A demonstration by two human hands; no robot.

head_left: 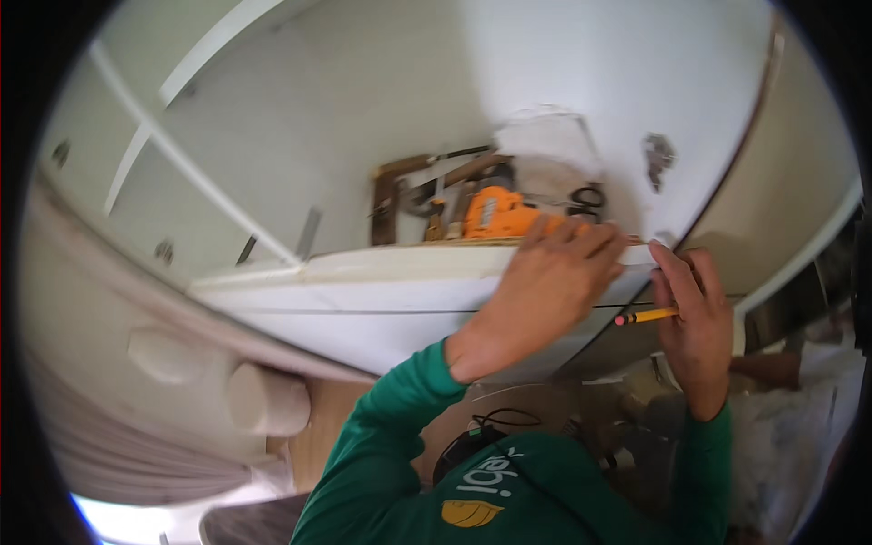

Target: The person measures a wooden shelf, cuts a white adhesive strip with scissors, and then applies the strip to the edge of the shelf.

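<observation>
My left hand [554,277] bends over the front edge of a white cabinet shelf [400,268]. Its fingers close on a thin wooden strip [472,242] lying along that edge; the thumb is hidden. A yellow pencil [652,315] with a pink eraser is held in my right hand [695,318], eraser end pointing left. The right index fingertip touches the shelf edge at its right end. Just behind my left hand lie an orange power tool [498,213], a hammer [422,197], black-handled scissors [587,198] and a wooden-handled square [386,204].
A crumpled whitish sheet [549,150] lies at the cabinet's back. Hinge plates [658,162] sit on its walls, and a white divider bar [195,173] crosses the left side. Below left stand a cream bin [268,400] and a curtain [136,454]. Clutter fills the lower right.
</observation>
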